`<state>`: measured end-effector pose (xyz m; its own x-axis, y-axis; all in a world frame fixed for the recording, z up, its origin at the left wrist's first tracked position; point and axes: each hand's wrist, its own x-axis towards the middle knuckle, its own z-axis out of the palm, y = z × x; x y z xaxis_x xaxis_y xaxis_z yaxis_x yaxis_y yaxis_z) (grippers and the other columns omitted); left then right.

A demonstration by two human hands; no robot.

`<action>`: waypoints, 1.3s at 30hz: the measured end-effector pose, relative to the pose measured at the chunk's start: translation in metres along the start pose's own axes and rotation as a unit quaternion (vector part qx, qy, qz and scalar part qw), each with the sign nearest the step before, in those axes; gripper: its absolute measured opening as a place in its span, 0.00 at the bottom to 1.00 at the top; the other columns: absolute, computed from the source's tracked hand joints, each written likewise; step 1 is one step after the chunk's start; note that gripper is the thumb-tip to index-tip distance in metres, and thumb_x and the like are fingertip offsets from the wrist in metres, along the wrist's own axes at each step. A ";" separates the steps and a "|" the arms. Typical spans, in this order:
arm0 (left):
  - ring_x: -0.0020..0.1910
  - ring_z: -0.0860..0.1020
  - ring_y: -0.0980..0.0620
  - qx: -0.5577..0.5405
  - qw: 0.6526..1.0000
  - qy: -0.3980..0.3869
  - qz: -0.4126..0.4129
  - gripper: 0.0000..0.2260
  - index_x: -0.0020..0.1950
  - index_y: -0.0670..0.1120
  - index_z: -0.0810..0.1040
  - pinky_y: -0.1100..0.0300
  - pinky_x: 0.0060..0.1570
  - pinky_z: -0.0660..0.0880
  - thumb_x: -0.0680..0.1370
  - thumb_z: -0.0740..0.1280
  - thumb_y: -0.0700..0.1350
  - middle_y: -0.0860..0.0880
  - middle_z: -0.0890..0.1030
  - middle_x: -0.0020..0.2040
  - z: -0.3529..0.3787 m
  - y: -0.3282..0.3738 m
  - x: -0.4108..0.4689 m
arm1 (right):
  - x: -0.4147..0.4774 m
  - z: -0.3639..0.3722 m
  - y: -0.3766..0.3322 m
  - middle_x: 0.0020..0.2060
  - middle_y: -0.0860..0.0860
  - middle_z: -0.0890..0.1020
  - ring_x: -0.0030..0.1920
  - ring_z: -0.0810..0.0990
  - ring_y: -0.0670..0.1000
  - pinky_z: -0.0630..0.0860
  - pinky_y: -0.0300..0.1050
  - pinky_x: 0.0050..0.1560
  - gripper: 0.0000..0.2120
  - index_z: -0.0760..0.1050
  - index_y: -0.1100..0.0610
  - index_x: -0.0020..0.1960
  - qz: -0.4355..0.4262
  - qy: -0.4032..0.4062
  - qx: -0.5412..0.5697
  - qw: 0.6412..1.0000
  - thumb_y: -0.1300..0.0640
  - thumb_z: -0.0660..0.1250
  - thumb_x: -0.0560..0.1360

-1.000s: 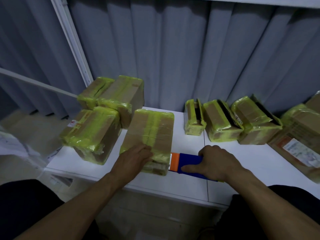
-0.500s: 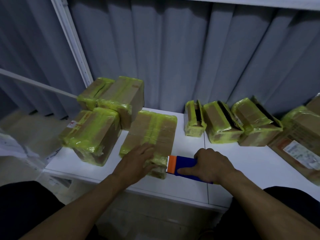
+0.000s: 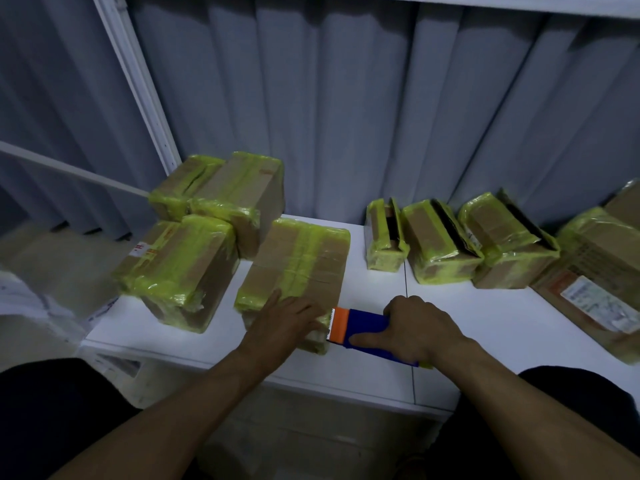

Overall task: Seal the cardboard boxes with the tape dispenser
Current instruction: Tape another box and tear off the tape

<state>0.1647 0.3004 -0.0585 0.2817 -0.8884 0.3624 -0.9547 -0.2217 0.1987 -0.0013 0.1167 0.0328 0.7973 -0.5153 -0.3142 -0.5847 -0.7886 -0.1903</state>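
A flat cardboard box (image 3: pixel 301 265) banded with yellow tape lies on the white table (image 3: pixel 519 317), near its front edge. My left hand (image 3: pixel 282 322) presses flat on the box's near end with straight fingers. My right hand (image 3: pixel 414 329) grips the blue tape dispenser (image 3: pixel 367 329). Its orange toothed head touches the box's near right corner. The dispenser's rear part is hidden under my hand.
Three taped boxes (image 3: pixel 180 268) are stacked at the table's left end. A row of three smaller taped boxes (image 3: pixel 443 240) stands at the back right. A larger labelled box (image 3: pixel 595 285) lies at the far right. Grey curtains hang behind the table.
My right hand has brought the dispenser leftward until its orange head meets the box corner. My left hand has stayed pressed on the box's near end.
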 end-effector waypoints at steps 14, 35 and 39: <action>0.58 0.79 0.56 -0.034 0.999 0.000 0.015 0.10 0.58 0.54 0.83 0.59 0.68 0.59 0.77 0.72 0.48 0.56 0.82 0.57 -0.009 -0.033 -0.011 | -0.016 -0.009 -0.001 0.38 0.45 0.82 0.38 0.83 0.45 0.83 0.42 0.43 0.34 0.77 0.50 0.46 -0.032 -0.029 0.080 0.996 0.21 0.70 0.61; 0.57 0.79 0.55 -0.046 0.997 0.023 0.053 0.14 0.54 0.53 0.85 0.55 0.58 0.70 0.81 0.61 0.56 0.55 0.82 0.54 -0.021 -0.040 -0.010 | -0.040 -0.008 0.036 0.29 0.47 0.82 0.32 0.82 0.42 0.75 0.36 0.32 0.30 0.81 0.52 0.39 -0.006 -0.023 0.179 0.984 0.23 0.72 0.61; 0.58 0.79 0.53 -0.049 0.998 0.015 0.044 0.12 0.55 0.53 0.84 0.53 0.60 0.70 0.81 0.62 0.54 0.55 0.81 0.55 -0.020 -0.045 -0.011 | -0.044 -0.007 0.044 0.26 0.45 0.80 0.30 0.81 0.41 0.72 0.36 0.31 0.30 0.80 0.52 0.37 -0.003 -0.021 0.175 0.984 0.23 0.72 0.61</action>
<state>0.2065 0.3284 -0.0538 0.2008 -0.8900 0.4093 -0.9622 -0.1008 0.2529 -0.0610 0.1018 0.0443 0.7983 -0.4914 -0.3483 -0.6017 -0.6240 -0.4986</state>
